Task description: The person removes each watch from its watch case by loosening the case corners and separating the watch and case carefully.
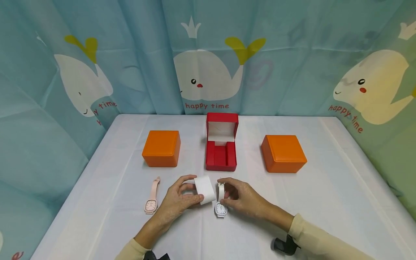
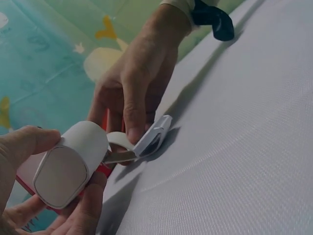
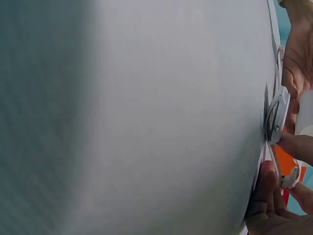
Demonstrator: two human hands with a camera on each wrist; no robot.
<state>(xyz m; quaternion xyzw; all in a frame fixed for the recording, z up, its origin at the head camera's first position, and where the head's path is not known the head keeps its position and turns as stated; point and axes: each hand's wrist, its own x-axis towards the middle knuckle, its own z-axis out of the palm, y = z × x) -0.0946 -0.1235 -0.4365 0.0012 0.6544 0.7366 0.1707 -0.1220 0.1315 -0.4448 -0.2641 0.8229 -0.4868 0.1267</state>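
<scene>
My left hand (image 1: 173, 198) holds a white watch cushion (image 1: 204, 189) between thumb and fingers, above the table in front of the red box. In the left wrist view the cushion (image 2: 61, 177) shows a flat rounded end. Just to its right, my right hand (image 1: 247, 198) pinches the strap of a white wristwatch (image 1: 220, 209). The watch's dial faces up, nearest the person, while its strap runs away toward the fingers. From the right wrist, the watch case (image 3: 278, 117) appears tilted edge-on, the thumb at its side. A pink wristwatch (image 1: 151, 206) lies left of the left hand.
A red watch box (image 1: 210, 153) stands with its lid up and its white lining showing. Closed orange boxes flank it, one left (image 1: 160, 144) and one right (image 1: 285, 150). A patterned curtain (image 1: 143, 83) hangs behind the white-covered table (image 1: 325, 187).
</scene>
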